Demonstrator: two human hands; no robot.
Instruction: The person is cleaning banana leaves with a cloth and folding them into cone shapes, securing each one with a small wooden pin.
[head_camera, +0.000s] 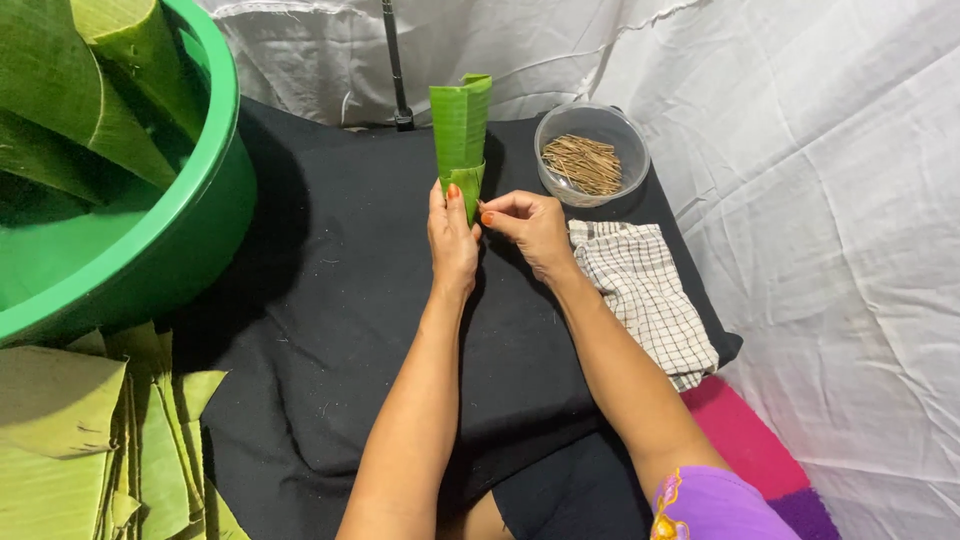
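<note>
The left hand was clamped around the narrow lower end of a rolled green leaf cone, which stood upright over the middle of the table, covered in black cloth. The right hand sat just beside it, its thumb and forefinger pinched together at the cone's lower fold, possibly on a thin stick, though that was too small to tell. A clear bowl of brown sticks stood at the far right, and a checked cloth lay near the right wrist. A green tub of leaves stood far left, with flat leaves stacked nearer.
</note>
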